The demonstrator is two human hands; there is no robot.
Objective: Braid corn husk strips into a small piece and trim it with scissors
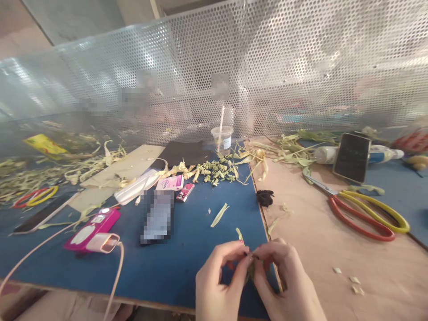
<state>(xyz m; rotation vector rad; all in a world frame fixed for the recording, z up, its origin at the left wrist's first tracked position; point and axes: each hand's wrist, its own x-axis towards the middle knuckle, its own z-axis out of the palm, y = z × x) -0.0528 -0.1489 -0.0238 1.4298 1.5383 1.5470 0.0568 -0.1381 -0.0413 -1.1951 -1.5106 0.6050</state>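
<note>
A perforated metal screen [267,67] is curving shiny and grey far beyond the fingers, closing off a counter [334,249] that is showing bare plywood right of them and a matte blue mat [187,249] beneath and left of them. Red-and-yellow looped scissors [364,211] are lying well to the right; a heap of knotted green leaf pieces [217,171] is sitting far ahead. The left hand [217,281] and right hand [287,281] are meeting, fingers pinching closed on a small folded leaf strip [250,267] between them.
</note>
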